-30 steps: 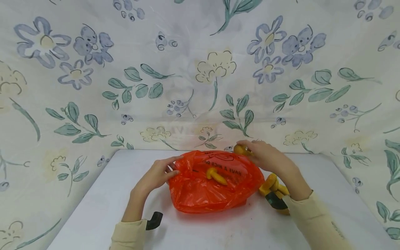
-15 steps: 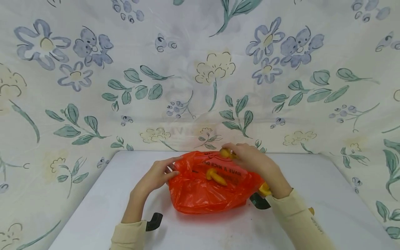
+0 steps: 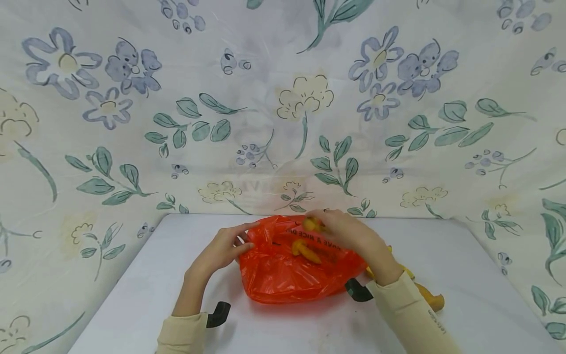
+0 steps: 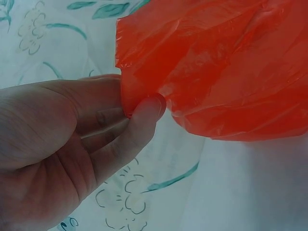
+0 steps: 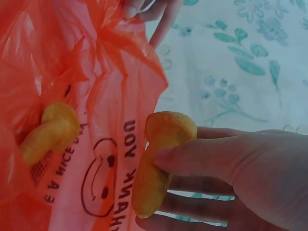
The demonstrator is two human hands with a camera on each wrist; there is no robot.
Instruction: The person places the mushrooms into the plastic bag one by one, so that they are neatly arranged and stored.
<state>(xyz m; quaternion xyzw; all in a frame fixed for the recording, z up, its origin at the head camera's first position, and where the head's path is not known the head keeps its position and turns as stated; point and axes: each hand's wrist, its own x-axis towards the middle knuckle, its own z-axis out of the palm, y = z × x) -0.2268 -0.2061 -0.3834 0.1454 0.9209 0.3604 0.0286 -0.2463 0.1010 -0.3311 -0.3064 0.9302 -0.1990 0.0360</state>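
Observation:
A red plastic bag (image 3: 283,280) with black print lies on the table, its mouth spread toward me. At its left edge my left hand (image 3: 224,250) pinches the plastic between thumb and fingers; the left wrist view shows the bag's edge (image 4: 144,82) in that grip. Over the bag's back right part, my right hand (image 3: 347,232) holds a yellow mushroom (image 5: 153,190) by its stem, thumb on one side and fingers on the other. Another yellow mushroom (image 3: 307,251) lies on the bag's inner plastic, cap toward the upper left in the head view.
More yellow mushrooms (image 3: 430,297) lie on the white table (image 3: 146,290) to the right of the bag, partly hidden by my right forearm. A floral cloth (image 3: 265,162) rises behind the table's back edge. Black camera mounts (image 3: 218,314) stick out from both wrists.
My right hand has moved left with its mushroom, from the bag's right rim to over the bag's inner back part. The left hand keeps its place on the edge.

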